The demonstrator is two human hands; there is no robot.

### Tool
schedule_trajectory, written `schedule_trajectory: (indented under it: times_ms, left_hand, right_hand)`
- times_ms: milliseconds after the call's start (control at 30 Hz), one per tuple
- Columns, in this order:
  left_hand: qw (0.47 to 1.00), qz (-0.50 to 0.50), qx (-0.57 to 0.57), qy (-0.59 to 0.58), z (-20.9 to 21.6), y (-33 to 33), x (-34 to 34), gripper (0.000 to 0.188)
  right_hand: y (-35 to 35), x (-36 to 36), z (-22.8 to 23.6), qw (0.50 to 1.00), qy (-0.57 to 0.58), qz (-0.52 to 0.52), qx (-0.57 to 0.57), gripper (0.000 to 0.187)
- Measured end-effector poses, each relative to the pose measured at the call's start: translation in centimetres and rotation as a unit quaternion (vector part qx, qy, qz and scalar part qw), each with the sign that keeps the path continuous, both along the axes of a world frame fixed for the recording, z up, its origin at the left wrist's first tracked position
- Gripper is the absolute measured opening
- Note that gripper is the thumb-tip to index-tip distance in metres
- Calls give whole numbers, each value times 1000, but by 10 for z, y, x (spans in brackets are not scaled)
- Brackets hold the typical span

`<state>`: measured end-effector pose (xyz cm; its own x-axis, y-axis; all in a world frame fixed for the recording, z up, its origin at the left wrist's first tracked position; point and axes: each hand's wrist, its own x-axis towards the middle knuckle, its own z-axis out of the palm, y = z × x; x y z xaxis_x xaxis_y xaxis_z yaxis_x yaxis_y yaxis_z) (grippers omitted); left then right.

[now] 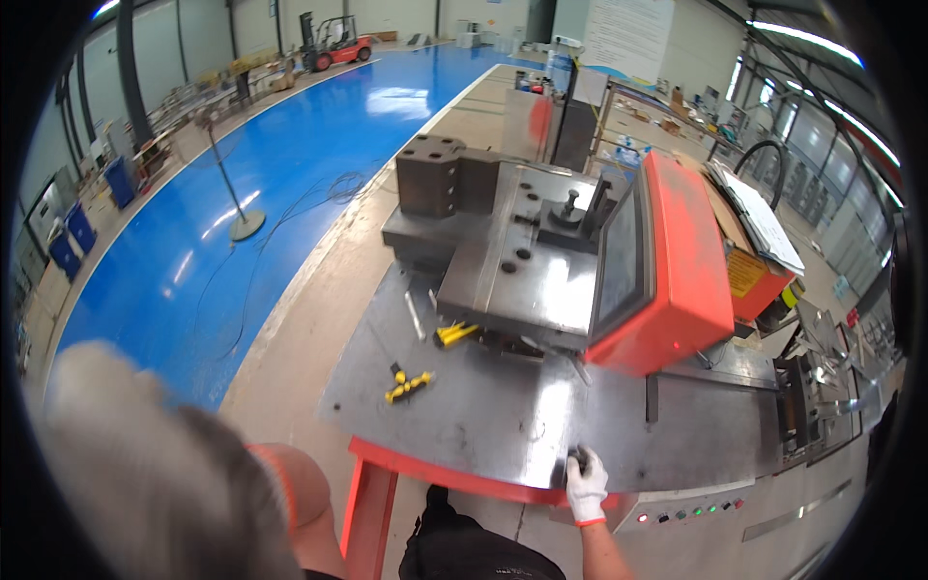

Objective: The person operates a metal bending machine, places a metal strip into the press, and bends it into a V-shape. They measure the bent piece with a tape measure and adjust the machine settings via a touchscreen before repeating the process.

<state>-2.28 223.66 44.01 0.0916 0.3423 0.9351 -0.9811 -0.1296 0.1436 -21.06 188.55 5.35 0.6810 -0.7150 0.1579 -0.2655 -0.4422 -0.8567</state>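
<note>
My right hand [587,485], in a white glove with an orange cuff, rests at the front edge of the steel worktable [464,425]. Its fingers are closed around a small dark piece, too small to name. Close up at the lower left, my left hand [145,464] is a grey gloved blur, raised off to the side of the table, its fingers smeared by motion. Between the hands and the machine lie a yellow-and-black T-handled tool [410,387], another yellow-handled tool [454,334] and a pale rod [415,315].
A heavy steel machine block [522,271] and a red-framed screen [667,271] stand on the table. Below the front edge sits a row of buttons [691,512]. Beyond are a blue floor [290,193], a stand with a round base [247,225], loose cables and a red forklift [338,48].
</note>
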Motion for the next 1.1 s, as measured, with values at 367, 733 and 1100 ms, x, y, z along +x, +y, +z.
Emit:
schedule_trajectory:
  times_ms: [367, 733, 1100]
  left_hand:
    - [709, 4, 536, 459, -154, -366, 315, 91]
    - [701, -17, 557, 445, -195, -488, 403, 38]
    - [700, 124, 550, 439, -181, -378, 362, 54]
  right_hand:
    - [21, 54, 2, 945, 98, -123, -286, 22]
    - [15, 40, -7, 905, 173, -60, -383, 21]
    - [13, 54, -9, 951, 115, -154, -243, 22]
